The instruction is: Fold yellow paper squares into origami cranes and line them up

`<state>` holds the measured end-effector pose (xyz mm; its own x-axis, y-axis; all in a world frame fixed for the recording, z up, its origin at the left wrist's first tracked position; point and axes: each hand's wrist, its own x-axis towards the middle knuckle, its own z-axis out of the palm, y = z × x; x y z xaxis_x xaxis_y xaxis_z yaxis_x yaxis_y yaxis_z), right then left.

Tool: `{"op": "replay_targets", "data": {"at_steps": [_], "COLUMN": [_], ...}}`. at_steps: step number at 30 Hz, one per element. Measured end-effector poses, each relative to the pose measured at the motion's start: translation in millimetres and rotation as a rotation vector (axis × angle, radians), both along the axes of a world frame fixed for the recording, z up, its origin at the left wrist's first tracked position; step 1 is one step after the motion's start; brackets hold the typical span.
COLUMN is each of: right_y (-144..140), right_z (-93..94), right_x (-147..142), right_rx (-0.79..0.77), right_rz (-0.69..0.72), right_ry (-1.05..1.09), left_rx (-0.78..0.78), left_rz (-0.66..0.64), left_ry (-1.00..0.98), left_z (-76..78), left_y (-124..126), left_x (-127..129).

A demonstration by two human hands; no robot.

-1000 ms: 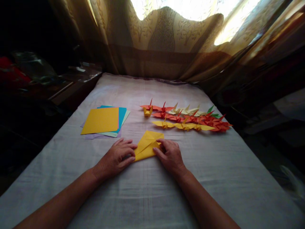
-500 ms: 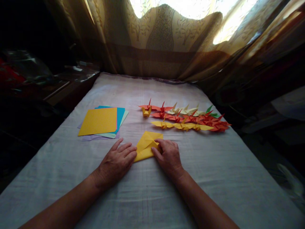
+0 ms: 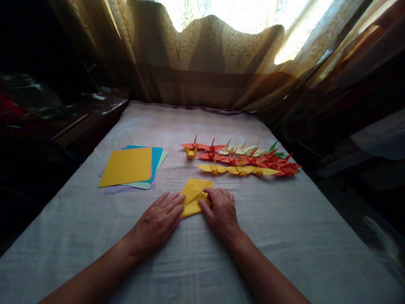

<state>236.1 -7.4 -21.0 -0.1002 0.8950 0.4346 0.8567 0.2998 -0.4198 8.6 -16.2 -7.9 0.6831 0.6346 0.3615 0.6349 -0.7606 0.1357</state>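
Yellow folded paper (image 3: 193,193): left corner covered by the left hand (image 3: 158,219), right edge by the right hand (image 3: 222,211).
Right-hand grip: outer fingers hidden; whether paper is pinched cannot be told.
Forearms (image 3: 104,270): cut off by the lower edge.
Paper stack (image 3: 126,166): lower sheets mostly covered.
Red cranes (image 3: 286,169): partly concealed by one another.
Green crane (image 3: 280,154): partly hidden behind the red.
Curtain (image 3: 207,52): cut off above, partly lost in glare.
Left-side clutter (image 3: 30,95): blurred, unidentifiable.

left forearm (image 3: 95,268), right forearm (image 3: 264,264), both bare, tapering forward; left hand (image 3: 162,215), right hand (image 3: 223,211), bare as well, skin looking faintly creased from here
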Motion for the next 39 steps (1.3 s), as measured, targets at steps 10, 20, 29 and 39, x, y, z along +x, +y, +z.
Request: {"op": "replay_targets", "data": {"at_steps": [10, 20, 29, 39], "right_y": [-0.5, 0.1, -0.6, 0.2], "right_z": [0.0, -2.0, -2.9, -7.6], "right_x": [0.2, 0.9, 0.7, 1.8], "right_rx": [-0.006, -0.008, 0.006, 0.025], "right_rz": [-0.006, -0.007, -0.010, 0.011], "right_ry": [-0.001, 0.006, 0.014, -0.151], "left_rx": [-0.037, -0.042, -0.068, -0.124], "left_rz": [0.003, 0.007, -0.013, -0.017], "left_ry": [0.077, 0.123, 0.184, 0.181], "left_z": [1.3, -8.6, -6.8, -4.6], "left_y": [0.9, -0.2, -1.9, -0.9], "left_x": [-0.4, -4.3, -9.0, -6.7]}}
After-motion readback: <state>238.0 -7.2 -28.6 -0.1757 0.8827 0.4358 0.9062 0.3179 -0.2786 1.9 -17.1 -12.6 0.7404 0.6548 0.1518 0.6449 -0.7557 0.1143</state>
